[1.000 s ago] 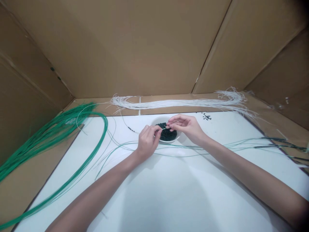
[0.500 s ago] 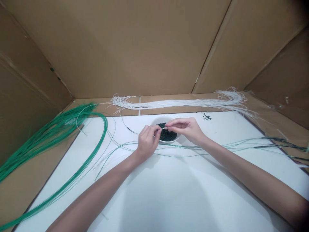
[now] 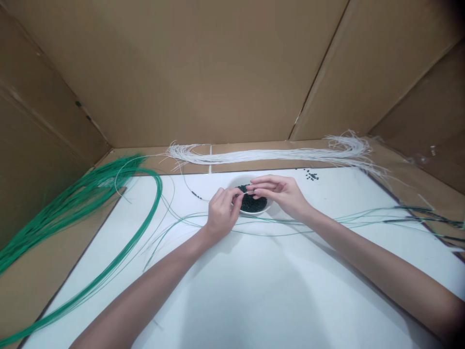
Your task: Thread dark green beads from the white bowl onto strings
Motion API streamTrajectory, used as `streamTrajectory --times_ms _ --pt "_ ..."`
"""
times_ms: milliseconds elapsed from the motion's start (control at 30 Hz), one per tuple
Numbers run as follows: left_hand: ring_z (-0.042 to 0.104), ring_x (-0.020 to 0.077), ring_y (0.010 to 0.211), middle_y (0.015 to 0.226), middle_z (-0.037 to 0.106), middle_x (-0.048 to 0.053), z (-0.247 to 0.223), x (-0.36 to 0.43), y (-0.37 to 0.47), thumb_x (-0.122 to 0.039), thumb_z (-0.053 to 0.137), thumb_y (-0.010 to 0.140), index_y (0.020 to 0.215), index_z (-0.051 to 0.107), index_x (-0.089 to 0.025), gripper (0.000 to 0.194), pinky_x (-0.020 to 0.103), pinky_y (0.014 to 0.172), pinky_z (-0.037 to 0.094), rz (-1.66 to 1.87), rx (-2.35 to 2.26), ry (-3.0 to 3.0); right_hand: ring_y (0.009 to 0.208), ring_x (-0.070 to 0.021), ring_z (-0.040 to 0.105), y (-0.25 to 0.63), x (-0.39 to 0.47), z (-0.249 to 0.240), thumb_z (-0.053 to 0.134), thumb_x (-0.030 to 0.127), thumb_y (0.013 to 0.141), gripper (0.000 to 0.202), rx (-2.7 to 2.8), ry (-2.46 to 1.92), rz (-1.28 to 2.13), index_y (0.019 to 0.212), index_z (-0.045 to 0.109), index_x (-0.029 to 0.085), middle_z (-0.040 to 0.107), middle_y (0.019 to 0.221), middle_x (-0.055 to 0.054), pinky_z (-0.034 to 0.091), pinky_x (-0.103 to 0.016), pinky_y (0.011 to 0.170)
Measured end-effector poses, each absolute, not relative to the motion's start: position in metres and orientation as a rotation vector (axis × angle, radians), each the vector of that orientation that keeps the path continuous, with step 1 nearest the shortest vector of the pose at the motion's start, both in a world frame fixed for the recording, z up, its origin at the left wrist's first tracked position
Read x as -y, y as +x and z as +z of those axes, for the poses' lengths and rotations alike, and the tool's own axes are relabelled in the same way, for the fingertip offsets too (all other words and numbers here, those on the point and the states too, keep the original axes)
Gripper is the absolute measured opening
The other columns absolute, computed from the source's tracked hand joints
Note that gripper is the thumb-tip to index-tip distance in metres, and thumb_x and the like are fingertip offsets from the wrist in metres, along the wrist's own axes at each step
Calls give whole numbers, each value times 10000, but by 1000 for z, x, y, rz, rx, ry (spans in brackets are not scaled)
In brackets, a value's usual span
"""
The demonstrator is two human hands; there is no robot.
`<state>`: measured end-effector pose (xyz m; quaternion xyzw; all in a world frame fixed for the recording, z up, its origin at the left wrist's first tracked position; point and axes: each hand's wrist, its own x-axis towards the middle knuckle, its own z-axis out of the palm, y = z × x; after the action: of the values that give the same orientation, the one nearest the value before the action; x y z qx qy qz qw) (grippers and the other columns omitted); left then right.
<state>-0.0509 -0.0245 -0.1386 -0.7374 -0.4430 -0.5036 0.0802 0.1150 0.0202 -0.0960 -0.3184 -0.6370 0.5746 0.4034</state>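
Observation:
A white bowl [image 3: 250, 212] of small dark green beads [image 3: 256, 203] stands on the white board. Over its left side my left hand [image 3: 223, 211] pinches a thin strand, whose pale tip [image 3: 246, 193] sticks out to the right. The strand trails off left from that hand and carries a few dark beads [image 3: 196, 195]. My right hand [image 3: 278, 192] is over the bowl's right side, thumb and index finger close together near the tip, other fingers stretched out. Whatever lies between those fingertips is too small to make out.
Bundled green strands [image 3: 145, 220] curve along the left side. White strands [image 3: 261, 155] lie along the back before the cardboard wall [image 3: 218, 72]. Several loose beads [image 3: 311, 175] sit behind the bowl to the right. Thin green strands with dark beaded ends [image 3: 417, 219] cross the board.
My right hand's fingers have spread a little, and its middle fingers have lifted slightly. My left hand has stayed in place with the strand.

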Motion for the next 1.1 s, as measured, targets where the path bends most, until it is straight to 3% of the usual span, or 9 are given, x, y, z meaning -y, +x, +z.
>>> streamTrajectory --times_ms 467,633,767,1100 --pt "405 118 599 687 562 23 -139 24 -51 -132 444 817 843 478 -158 50 246 595 372 -1477 1319 -2222 786 -201 650 115 -18 -97 673 287 640 272 1671 -805 1370 871 628 151 692 841 -60 546 -332 701" --pt "413 123 599 672 557 25 -139 24 -51 -139 437 819 831 494 -152 59 250 591 370 -1446 1336 -2239 815 -177 647 118 -18 -99 581 255 734 196 1949 -804 966 904 631 171 679 903 -43 533 -307 769" --pt "419 127 608 692 574 29 -139 24 -51 -145 451 814 834 501 -152 54 255 603 375 -1419 1335 -2268 749 -146 653 120 -17 -101 515 213 782 191 2165 -782 592 940 623 217 678 910 -7 536 -271 726" --pt "420 129 602 691 585 32 -138 23 -50 -142 463 809 831 513 -148 55 255 601 374 -1399 1317 -2286 744 -132 649 119 -14 -102 498 216 800 216 2214 -737 475 995 591 204 666 945 -12 535 -249 711"
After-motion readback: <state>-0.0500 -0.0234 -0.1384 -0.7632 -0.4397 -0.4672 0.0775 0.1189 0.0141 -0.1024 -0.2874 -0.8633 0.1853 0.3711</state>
